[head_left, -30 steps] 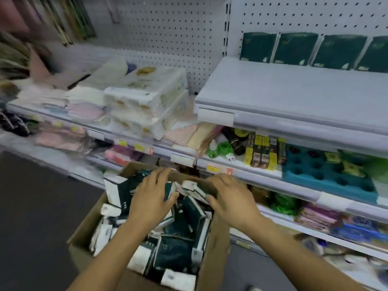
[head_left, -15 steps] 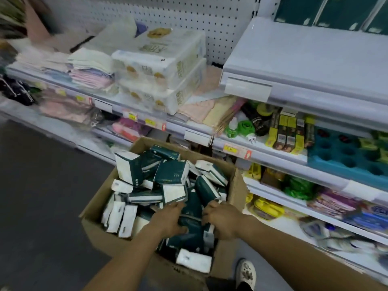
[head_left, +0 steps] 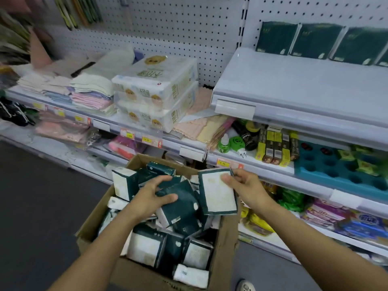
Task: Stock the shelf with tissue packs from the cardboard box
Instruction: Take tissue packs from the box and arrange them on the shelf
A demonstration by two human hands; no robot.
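Observation:
A cardboard box (head_left: 100, 223) on the floor holds several dark green and white tissue packs. My left hand (head_left: 150, 196) grips a dark green tissue pack (head_left: 180, 203) above the box, thumb on top. A second tissue pack (head_left: 217, 191), its white face towards me, is held upright over the box's right side by my right hand (head_left: 244, 185), thumb on its front. On the pale upper shelf (head_left: 294, 85) at right, a row of the same green packs (head_left: 315, 42) stands against the pegboard.
Two large white tissue bundles (head_left: 155, 95) and folded cloths (head_left: 90, 93) fill the left shelf. Bottles, yellow boxes and a blue tray (head_left: 336, 169) sit on the shelf under the pale one. Dark floor (head_left: 37, 206) lies left of the box. A shoe tip (head_left: 245, 286) shows below.
Both hands have come up out of the lower part of the box, each with a tissue pack. The view has tilted up, showing the upper shelf again.

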